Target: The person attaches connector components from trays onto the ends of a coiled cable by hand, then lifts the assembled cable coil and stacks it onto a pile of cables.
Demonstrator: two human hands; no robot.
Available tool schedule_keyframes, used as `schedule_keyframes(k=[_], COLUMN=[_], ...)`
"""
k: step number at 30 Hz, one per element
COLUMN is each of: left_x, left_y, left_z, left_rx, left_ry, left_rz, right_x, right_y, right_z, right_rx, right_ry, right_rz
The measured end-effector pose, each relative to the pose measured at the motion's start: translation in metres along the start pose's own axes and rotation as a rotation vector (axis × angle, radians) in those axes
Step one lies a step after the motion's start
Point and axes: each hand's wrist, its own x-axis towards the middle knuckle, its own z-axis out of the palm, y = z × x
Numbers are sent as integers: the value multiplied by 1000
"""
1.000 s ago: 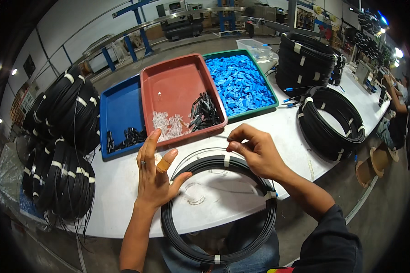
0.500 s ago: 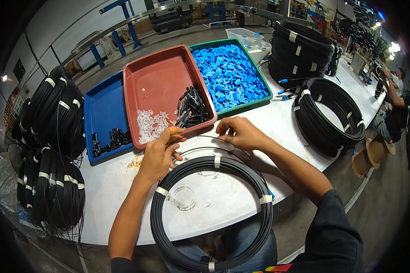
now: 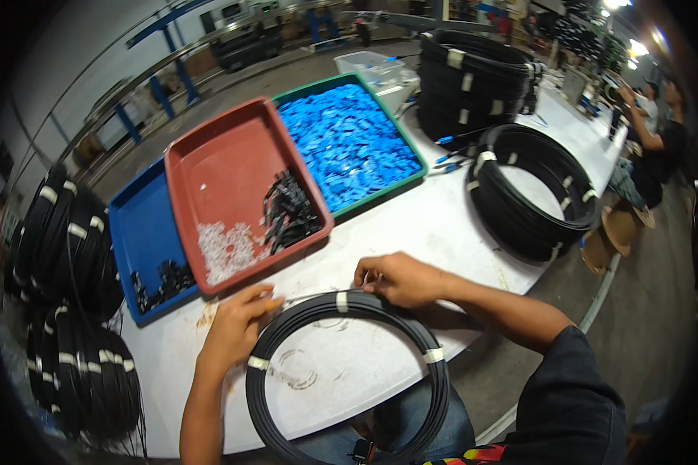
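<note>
A coil of black cable [image 3: 257, 390], bound with pale tape bands, stands in front of me, its near side over my lap and its far side over the white table. My left hand [image 3: 239, 319] is at the coil's far left, fingers closed on a thin strand of the cable. At the far right of the coil, my right hand [image 3: 402, 279] pinches the same strand, palm down. Between the two hands the strand [image 3: 318, 294] runs almost straight along the coil's top edge. The fingertips of both hands are partly hidden.
Beyond the coil lie a blue tray [image 3: 143, 225] with black parts, a red tray [image 3: 225, 155] with clear and black pieces, and a green tray [image 3: 420, 164] full of blue connectors. More black coils [image 3: 492, 205] are stacked right and left. People [image 3: 655, 143] sit at far right.
Both hands have come down toward me, onto the coil's far edge. The loose loop of strand above the coil is now drawn close to it. The whole view has shifted, too.
</note>
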Motion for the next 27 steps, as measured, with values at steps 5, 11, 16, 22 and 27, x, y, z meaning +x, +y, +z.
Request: schedule_keyframes(k=[5,11,16,22,27], left_x=[-48,-116,-109,-107,-95], left_y=[6,14,58,74,84], left_z=[-7,19,37,31,48], left_rx=[-141,-400,-473,-825,-819], left_ry=[-53,151,356,272,248], left_rz=[-59,-219,-145,-572,-577], right_x=[-71,-152,-164,-164,-189], right_y=[-4,-38,-62,-53,-45], right_z=[22,74,119,123,100], right_rx=[289,194,269,558,733], right_ry=[230,518,819,952,1002], right_rz=[104,73,241,238,225])
